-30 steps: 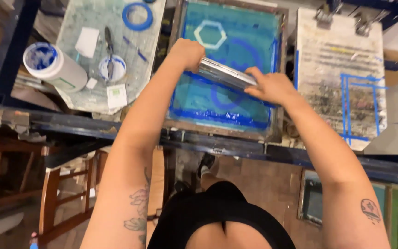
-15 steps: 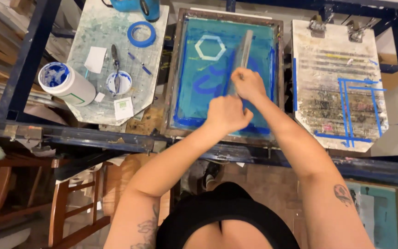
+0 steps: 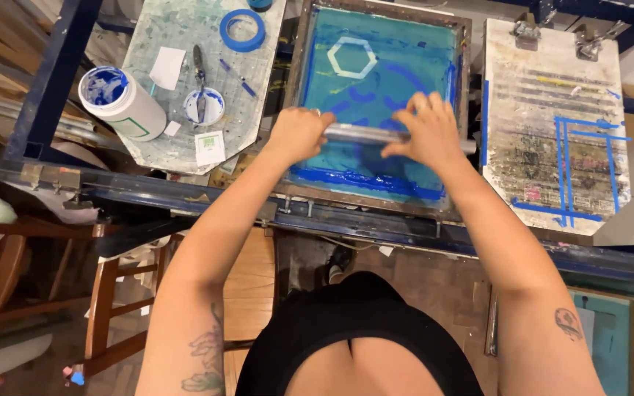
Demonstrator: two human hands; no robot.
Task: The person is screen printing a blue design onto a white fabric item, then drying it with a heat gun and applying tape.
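Far left: wooden chair [image 3: 104, 293] below the surface, partly cut off by the frame edge. White jar [image 3: 122, 103] with blue ink inside, lying tilted on a stained board [image 3: 155, 147]. On the same board: small round dish [image 3: 205, 106] with a tool [image 3: 199, 70] resting across it, white paper scrap [image 3: 167, 67], roll of blue tape [image 3: 242, 29]; top of board out of frame.

Centre: printing screen [image 3: 376, 44] in a wooden frame, mesh teal with a pale hexagon outline [image 3: 352, 57] and a band of blue ink [image 3: 368, 183] along the near edge. Left hand [image 3: 299, 133] curled shut around the left end of the squeegee [image 3: 357, 133]. Squeegee lying crosswise on the mesh, roughly mid-screen. Right hand [image 3: 423, 128] closed over its right part, fingers [image 3: 420, 103] draped over the top; blade edge hidden beneath both hands, contact with mesh not discernible.

Right: pale board [image 3: 544, 132] streaked with dark smears and blue tape lines, two clips [image 3: 526, 31] at its top. Lower right corner: framed panel [image 3: 610, 345], mostly cut off.
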